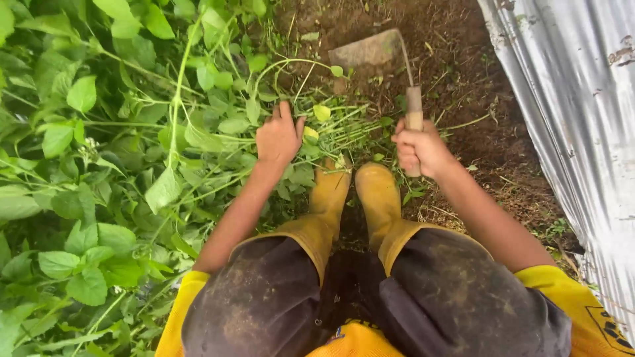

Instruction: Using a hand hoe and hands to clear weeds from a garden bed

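I crouch over dark soil in yellow rubber boots. My right hand is closed around the wooden handle of a small hand hoe, whose flat metal blade rests on the soil ahead. My left hand presses down into a bundle of green vine stems, fingers curled among them; whether it grips them I cannot tell for sure. The stems lie across the ground between both hands, just in front of the boot toes.
A dense mass of leafy green plants fills the left half. Bare dug soil lies ahead and right. A corrugated metal sheet runs along the right edge.
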